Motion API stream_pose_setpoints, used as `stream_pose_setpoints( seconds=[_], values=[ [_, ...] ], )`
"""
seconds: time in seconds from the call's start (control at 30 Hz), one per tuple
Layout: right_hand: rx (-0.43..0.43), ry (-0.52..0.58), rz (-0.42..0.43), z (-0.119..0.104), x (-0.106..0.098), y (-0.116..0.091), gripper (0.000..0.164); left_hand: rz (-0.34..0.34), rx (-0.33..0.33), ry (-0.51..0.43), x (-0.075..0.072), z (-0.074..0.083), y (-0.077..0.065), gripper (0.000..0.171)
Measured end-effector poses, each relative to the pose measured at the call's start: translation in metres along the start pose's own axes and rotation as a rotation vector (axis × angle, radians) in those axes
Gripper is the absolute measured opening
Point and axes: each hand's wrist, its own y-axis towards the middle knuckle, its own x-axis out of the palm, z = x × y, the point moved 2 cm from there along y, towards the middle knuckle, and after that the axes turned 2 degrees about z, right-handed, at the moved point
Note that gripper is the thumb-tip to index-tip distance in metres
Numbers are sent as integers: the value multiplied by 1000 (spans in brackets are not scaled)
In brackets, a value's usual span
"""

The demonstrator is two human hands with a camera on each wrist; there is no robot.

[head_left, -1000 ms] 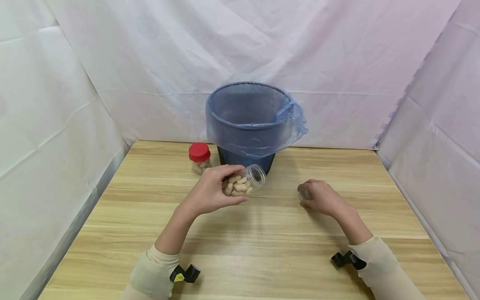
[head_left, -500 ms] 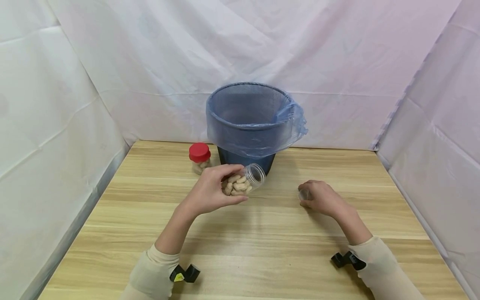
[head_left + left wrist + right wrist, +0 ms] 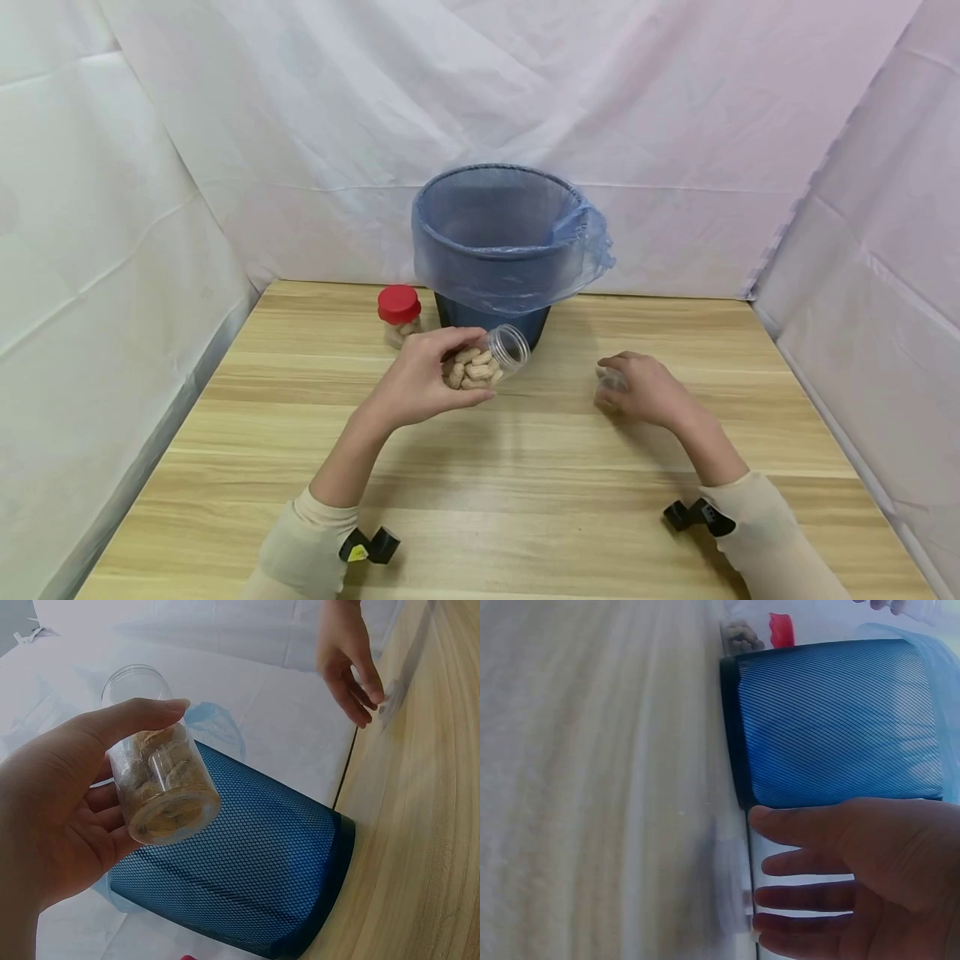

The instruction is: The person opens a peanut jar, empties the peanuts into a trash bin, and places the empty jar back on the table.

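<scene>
Clear plastic, the tilted jar [image 3: 498, 350] of peanuts [image 3: 474, 368] remains gripped in your left hand [image 3: 417, 380]. Your right hand [image 3: 647, 392] has loosened its fingers around the small clear object [image 3: 612, 381].

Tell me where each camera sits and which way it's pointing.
Head: worn on the head, facing forward and down at the table and bin; left hand, right hand and sleeves show.
Left wrist: on that wrist, facing past the left hand's open jar toward the bin; both hands show.
Right wrist: on that wrist, facing along the table past the right hand toward the bin; a bit of the left hand shows at top.
Both wrist views share the bin and table.
</scene>
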Motion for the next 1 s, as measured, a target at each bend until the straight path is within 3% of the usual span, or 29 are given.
stream_pose_setpoints(
  seconds=[0.6,1.0],
  values=[
    [62,43,149,-6,-32,11,44,17,-16,-36,-7,-2,-2,67],
    [37,59,314,-8,-29,14,34,50,-13,-12,-12,-4,-2,64]
  ],
)
